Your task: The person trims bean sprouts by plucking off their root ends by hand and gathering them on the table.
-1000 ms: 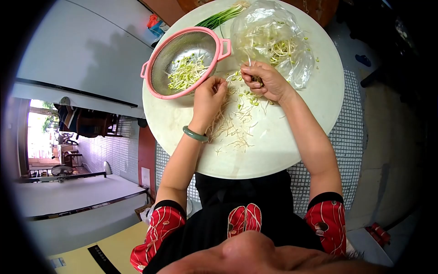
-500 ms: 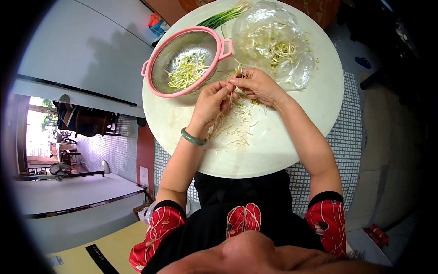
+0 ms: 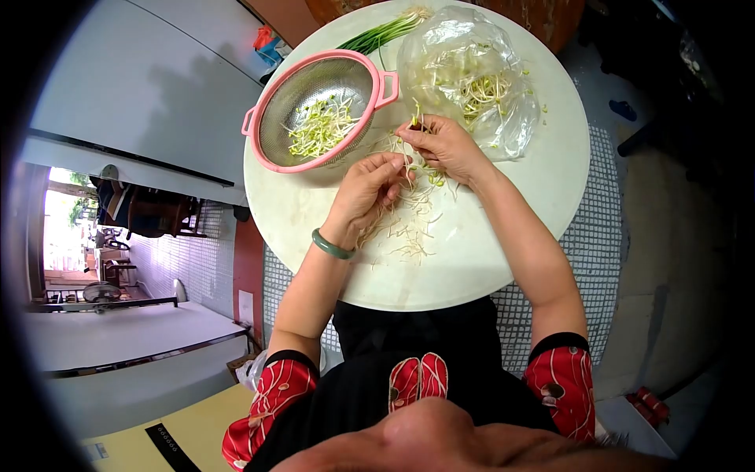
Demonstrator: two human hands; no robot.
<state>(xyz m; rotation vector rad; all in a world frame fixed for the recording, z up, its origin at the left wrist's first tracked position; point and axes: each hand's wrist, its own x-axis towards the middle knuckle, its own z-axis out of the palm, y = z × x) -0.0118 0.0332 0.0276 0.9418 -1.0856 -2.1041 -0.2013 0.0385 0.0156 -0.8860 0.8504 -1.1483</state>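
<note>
My right hand is closed on a bean sprout, whose yellow-green head sticks up past the fingertips. Just below and to the left, my left hand has thumb and fingers pinched together around something thin, perhaps a root end; I cannot make it out. Under both hands, thin sprout roots are scattered on the round white table. A pink-rimmed mesh colander beside my left hand holds a pile of sprouts. Beyond my right hand lies a clear plastic bag with more sprouts in it.
A bunch of green onions lies at the table's far edge, behind the colander. The colander's near handle points toward the bag. Small sprout bits lie by the bag's right side. Tiled floor surrounds the table.
My fingertips, which were together, are now apart. The left hand has drawn down slightly, away from the right, which keeps hold of the sprout.
</note>
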